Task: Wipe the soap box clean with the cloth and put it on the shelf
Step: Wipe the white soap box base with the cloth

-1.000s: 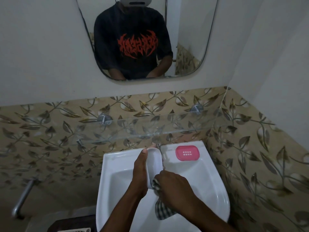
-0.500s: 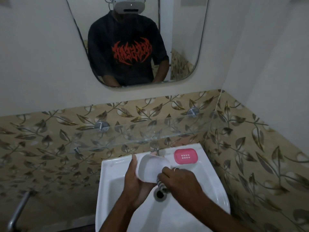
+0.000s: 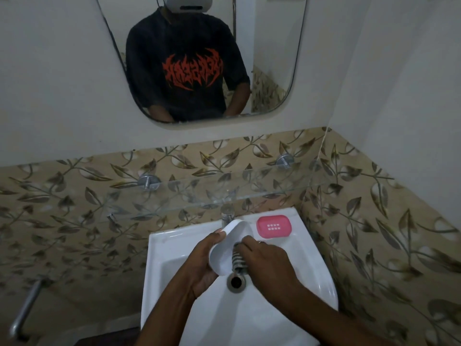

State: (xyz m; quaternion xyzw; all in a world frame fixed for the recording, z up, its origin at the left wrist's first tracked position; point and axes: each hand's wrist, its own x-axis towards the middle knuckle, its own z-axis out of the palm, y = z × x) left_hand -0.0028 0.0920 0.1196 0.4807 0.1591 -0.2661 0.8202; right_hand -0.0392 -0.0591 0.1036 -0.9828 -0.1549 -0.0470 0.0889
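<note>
Two hands are over the white sink (image 3: 159, 283). The left hand (image 3: 202, 260) is curled around the edge of a white box (image 3: 225, 248), with the thumb on the near rim and the fingers behind it. The box is tilted, with its hollow side facing the right hand (image 3: 264, 260). It hangs in the air above the drain (image 3: 235, 282), not touching the sink.

The right hand is closed around a checked cloth (image 3: 238, 260). The cloth is bunched up and pressed against the inside of the box. Most of the cloth is hidden under the hand. A ring shows on one finger of the right hand.

A pink tray (image 3: 274, 226) with small holes lies flat on the back right corner of the sink, just beside the box but apart from it. A metal tap (image 3: 227, 213) stands at the back of the sink, right behind the box.

Above the sink is a glass shelf (image 3: 199, 193) held by two round metal pegs on the leafy tiles (image 3: 374, 221). A mirror (image 3: 199, 58) hangs higher on the wall and shows a person in a dark shirt with red print. A metal bar (image 3: 25, 310) sticks out at the lower left.
</note>
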